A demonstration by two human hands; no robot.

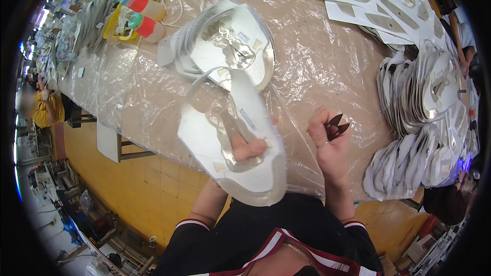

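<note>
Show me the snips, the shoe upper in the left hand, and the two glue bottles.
snips (337, 125), head view, on the dark blades.
shoe upper (255, 174), head view, white lower panel.
glue bottles (144, 15), head view, red band.

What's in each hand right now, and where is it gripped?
The left hand holds a white shoe upper piece near its lower middle, thumb on top. The right hand holds small dark snips by the handle end, blades pointing up.

Black top, red-white trim, apparently a finger ring.
</note>
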